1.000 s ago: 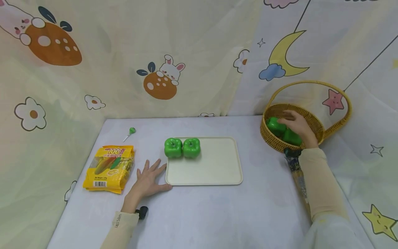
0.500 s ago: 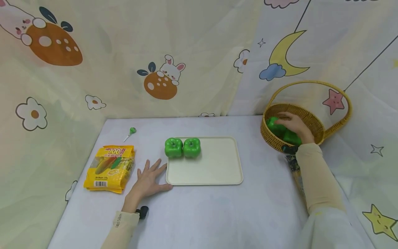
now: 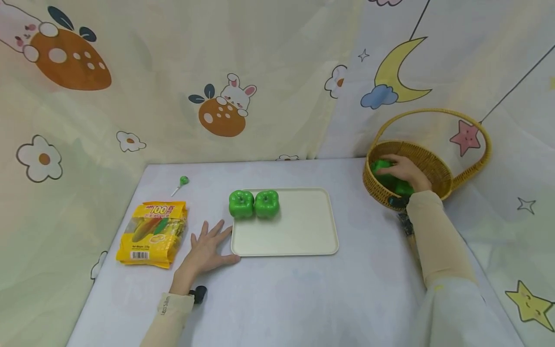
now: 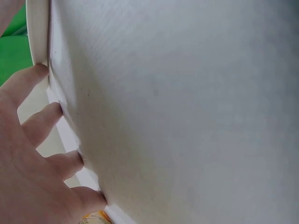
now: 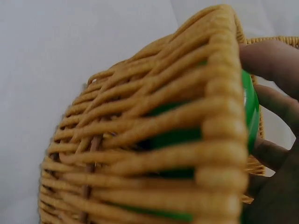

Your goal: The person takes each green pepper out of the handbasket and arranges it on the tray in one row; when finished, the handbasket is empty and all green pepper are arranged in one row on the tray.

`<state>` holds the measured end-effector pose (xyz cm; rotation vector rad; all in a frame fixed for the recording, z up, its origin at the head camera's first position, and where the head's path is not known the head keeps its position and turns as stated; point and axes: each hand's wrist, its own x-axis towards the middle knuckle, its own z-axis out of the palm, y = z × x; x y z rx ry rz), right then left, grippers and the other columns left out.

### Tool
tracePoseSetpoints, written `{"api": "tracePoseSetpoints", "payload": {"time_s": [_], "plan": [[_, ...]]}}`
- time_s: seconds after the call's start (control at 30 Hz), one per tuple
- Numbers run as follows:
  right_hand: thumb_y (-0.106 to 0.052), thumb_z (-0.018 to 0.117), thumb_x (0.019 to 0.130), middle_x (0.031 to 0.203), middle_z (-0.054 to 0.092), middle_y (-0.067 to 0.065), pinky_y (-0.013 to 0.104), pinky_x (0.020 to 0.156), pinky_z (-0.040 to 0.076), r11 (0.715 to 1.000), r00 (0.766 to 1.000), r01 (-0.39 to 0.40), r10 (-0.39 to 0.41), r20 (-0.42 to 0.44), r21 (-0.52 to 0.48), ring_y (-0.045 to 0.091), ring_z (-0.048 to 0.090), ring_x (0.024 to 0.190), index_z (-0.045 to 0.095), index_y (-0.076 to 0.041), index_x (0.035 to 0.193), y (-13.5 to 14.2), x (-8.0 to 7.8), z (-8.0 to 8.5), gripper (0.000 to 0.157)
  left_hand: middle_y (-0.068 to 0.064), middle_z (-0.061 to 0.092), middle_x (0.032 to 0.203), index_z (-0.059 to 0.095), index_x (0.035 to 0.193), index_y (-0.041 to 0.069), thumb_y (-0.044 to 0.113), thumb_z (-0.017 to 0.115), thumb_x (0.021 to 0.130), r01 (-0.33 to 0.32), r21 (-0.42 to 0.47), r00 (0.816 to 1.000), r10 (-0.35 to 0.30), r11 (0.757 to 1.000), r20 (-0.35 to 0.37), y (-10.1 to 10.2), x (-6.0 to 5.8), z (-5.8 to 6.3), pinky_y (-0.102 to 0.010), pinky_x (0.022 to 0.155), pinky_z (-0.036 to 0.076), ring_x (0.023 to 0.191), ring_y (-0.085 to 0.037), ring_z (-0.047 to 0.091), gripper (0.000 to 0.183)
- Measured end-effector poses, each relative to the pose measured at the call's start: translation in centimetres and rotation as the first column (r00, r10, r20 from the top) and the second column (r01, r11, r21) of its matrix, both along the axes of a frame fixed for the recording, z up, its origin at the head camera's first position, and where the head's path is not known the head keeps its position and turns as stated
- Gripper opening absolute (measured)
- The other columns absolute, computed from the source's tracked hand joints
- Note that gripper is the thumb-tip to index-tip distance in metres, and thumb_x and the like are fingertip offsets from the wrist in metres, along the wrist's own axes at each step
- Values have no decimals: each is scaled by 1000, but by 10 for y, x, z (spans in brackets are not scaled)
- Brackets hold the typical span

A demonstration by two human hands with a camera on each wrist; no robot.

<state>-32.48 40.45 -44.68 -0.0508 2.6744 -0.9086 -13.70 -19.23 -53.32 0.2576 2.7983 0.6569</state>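
Observation:
In the head view, my right hand reaches into a wicker basket and holds a green bell pepper by its top. Another green bell pepper lies beside it, partly covered by the hand. The right wrist view has the fingers curled about the green pepper behind the woven basket wall. Spread flat, my left hand rests on the table and touches the left edge of a cream tray. Two green bell peppers sit side by side at the tray's upper left.
A yellow candy bag lies on the left of the table, with a green lollipop behind it. The basket's tall handle arches above the right hand. Beneath the right forearm, a dark patterned object is partly hidden. Printed curtains hang behind.
My right hand has lowered and shifted slightly left in the basket, its fingers settling round the pepper. The left hand and the peppers on the tray stay put.

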Motion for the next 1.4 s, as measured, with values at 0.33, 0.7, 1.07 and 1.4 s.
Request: {"api": "tracePoseSetpoints", "payload": {"time_s": [0.33, 0.7, 1.07, 1.4], "plan": [[-40, 73, 91, 156, 32, 32, 71, 113, 31, 999, 1000, -6, 7, -18, 51, 53, 33, 139, 33, -3, 154, -2, -6, -3, 83, -16, 23, 168, 42, 154, 23, 67, 76, 75, 1, -17, 1000, -1, 1000, -5, 0, -1, 0, -85, 111, 2, 153, -57, 2, 96], [-45, 69, 93, 159, 27, 33, 71, 113, 31, 998, 998, 59, -59, -26, -13, 54, 29, 142, 30, -6, 156, 4, 2, -2, 84, -16, 24, 168, 43, 154, 23, 67, 76, 75, 3, -25, 1000, -3, 1000, -11, 0, -1, 2, -85, 111, 3, 153, -57, 3, 96], [-50, 69, 91, 159, 29, 30, 68, 112, 33, 976, 979, 168, -181, -91, -141, 50, 30, 143, 28, -5, 156, 8, 9, 1, 89, -17, 24, 167, 43, 154, 22, 66, 76, 75, 6, -21, 1000, -7, 1000, -14, -1, -1, 3, -85, 111, 3, 152, -57, 3, 96], [-54, 72, 87, 163, 29, 20, 66, 114, 33, 942, 945, 243, -283, -161, -232, 43, 30, 145, 32, -13, 156, 12, 17, 7, 90, -17, 24, 167, 43, 153, 22, 67, 76, 75, 0, -15, 1000, 0, 1000, -6, 0, -1, 2, -85, 110, 2, 153, -57, 2, 96]]}}
